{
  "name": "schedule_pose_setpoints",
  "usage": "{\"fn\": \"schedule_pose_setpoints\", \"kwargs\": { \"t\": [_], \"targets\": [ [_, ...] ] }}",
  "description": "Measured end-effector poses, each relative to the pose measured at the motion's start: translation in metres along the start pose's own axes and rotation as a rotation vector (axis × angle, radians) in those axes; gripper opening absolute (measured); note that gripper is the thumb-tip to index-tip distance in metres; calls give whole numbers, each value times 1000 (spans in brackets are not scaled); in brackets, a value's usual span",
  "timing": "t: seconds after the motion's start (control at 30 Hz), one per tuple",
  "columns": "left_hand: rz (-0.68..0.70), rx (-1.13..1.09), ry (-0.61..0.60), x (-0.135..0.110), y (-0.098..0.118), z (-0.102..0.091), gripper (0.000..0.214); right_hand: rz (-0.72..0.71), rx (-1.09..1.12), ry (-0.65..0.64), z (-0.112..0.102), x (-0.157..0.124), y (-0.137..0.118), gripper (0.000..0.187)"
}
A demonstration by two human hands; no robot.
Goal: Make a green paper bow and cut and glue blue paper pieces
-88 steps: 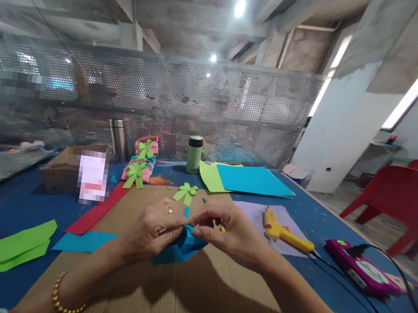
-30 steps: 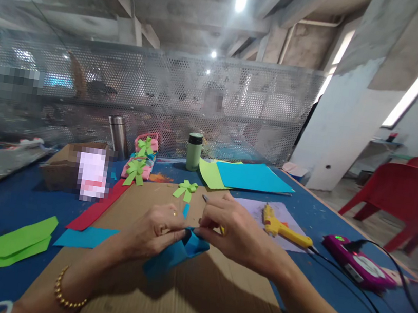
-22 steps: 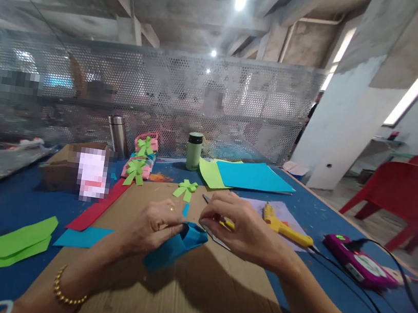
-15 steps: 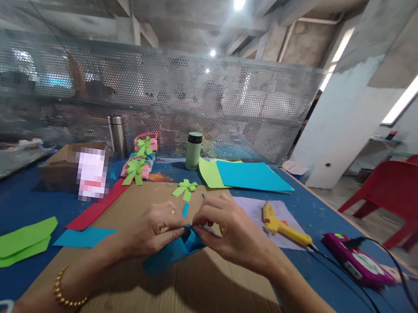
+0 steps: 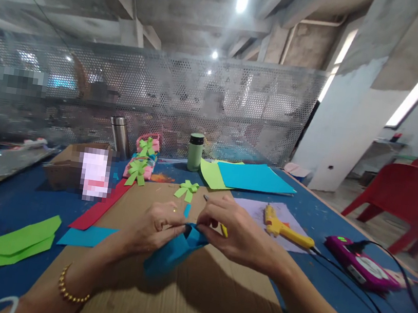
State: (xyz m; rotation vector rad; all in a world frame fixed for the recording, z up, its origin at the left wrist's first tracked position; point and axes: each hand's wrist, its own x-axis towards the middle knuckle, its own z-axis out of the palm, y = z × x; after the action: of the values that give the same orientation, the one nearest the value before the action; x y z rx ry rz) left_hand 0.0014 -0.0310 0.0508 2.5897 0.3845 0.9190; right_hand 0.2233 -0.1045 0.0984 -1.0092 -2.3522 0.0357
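Note:
Both hands meet over a brown cardboard sheet (image 5: 157,299) and pinch the top edge of a folded blue paper piece (image 5: 167,259). My left hand (image 5: 158,224) closes thumb and fingers on it from the left. From the right, my right hand (image 5: 236,227) does the same, and a slim pencil-like stick with a yellow end (image 5: 224,230) is tucked in its fingers. The blue piece hangs tilted towards the lower left, slightly blurred. A green paper bow (image 5: 187,191) and a small blue strip (image 5: 187,210) lie just beyond the hands.
A yellow glue gun (image 5: 287,232) rests on lilac paper (image 5: 248,208) beside a purple power box (image 5: 361,263) with cables. Blue sheets (image 5: 256,177) and a green bottle (image 5: 195,152) stand behind. Green pieces (image 5: 22,239), a red strip (image 5: 101,203) and a cardboard box (image 5: 62,167) lie left.
The whole view has shifted slightly, so things appear a little further right. Both hands keep their pinch on the blue paper, and more of the yellow end shows at my right hand.

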Motion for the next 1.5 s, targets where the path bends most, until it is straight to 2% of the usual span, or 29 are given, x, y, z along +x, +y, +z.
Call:
{"fn": "schedule_pose_setpoints", "kwargs": {
  "t": [0.33, 0.47, 0.6, 0.7, 0.9, 1.1, 1.37, 1.5],
  "targets": [
    [34, -15, -22, 1, 7, 1, 40, -72, 66, -26, 8, 3, -1, 20],
    [17, -8, -23, 1, 4, 2, 40, -73, 75, -52, 6, 3, 4, 19],
    [-4, 12, 19, 1, -2, 0, 39, -41, 55, -1, 0, 0, 11, 24],
    [-38, 16, 49, 1, -3, -2, 37, -25, 75, 43, 0, -2, 13, 18],
    [-21, 1, 80, 1, -4, 0, 30, -22, 87, -23, 11, -3, 10, 11],
    [-19, -58, 107, 1, -1, -1, 19, -32, 83, 26, 19, -3, 12, 5],
    [-11, -71, 88, 0, -7, -1, 23, -44, 70, 27, 12, -2, 8, 15],
    [-29, -32, 142, 1, -6, -4, 31, 27, 75, 128, 10, -3, 16, 26]
  ]
}}
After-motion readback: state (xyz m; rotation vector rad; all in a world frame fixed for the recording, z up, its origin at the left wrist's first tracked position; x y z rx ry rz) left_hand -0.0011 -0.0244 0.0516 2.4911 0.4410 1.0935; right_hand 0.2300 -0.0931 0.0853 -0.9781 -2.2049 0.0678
